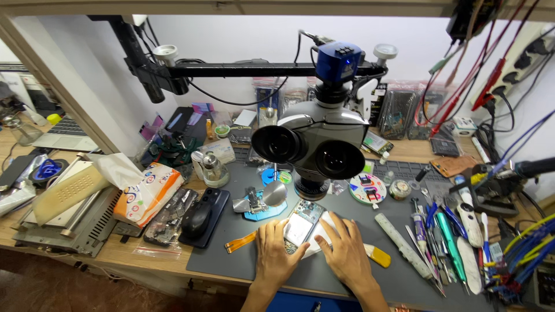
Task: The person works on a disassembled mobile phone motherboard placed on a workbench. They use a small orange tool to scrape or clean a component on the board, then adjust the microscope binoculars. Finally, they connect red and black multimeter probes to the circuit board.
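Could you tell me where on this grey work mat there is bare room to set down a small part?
The grey work mat is bare at its near left corner, between the black computer mouse and the left hand. A smaller bare strip lies beyond the right hand, before the white ruler-like bar. The right side, heaped with tweezers and screwdrivers, is crowded.

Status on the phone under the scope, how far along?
Done: the phone lies opened on the grey mat below the stereo microscope, its internals exposed. In hand: the left hand and the right hand both rest flat at its edges, with no tool held. Left: it is not closed up; an orange flex cable lies loose beside it, and the tweezers and drivers sit unused.
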